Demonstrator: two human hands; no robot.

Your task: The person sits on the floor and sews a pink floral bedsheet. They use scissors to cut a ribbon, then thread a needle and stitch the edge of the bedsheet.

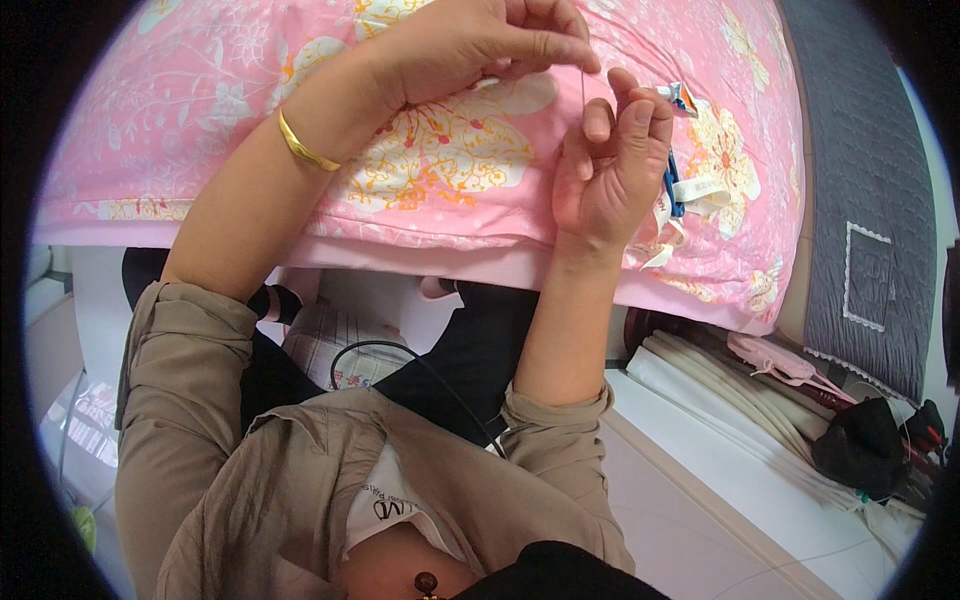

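Observation:
My left hand (pixel 517 41), with a gold-coloured bangle (pixel 306 146) on its forearm, pinches a thin thread or needle (pixel 583 90) between thumb and finger. This fine line runs down towards the curled fingers of my right hand (pixel 611 157). The right palm is turned up, thumb and index finger close together; whether anything is between them is too small to tell. Behind the right wrist lie a dark blue tool handle (pixel 673 184), partly hidden, and white fabric tapes (pixel 705 193) bearing writing. A small white tube with an orange and blue end (pixel 681 97) lies just beyond the fingers.
Under both hands spreads a pink floral bedcover (pixel 450 217). A grey quilted mat (pixel 862 187) lies to the right. Below it are folded cream fabric (pixel 705 375), a pink strapped item (pixel 780 364) and a black cloth item (pixel 862 446). A black cable (pixel 420 360) crosses my lap.

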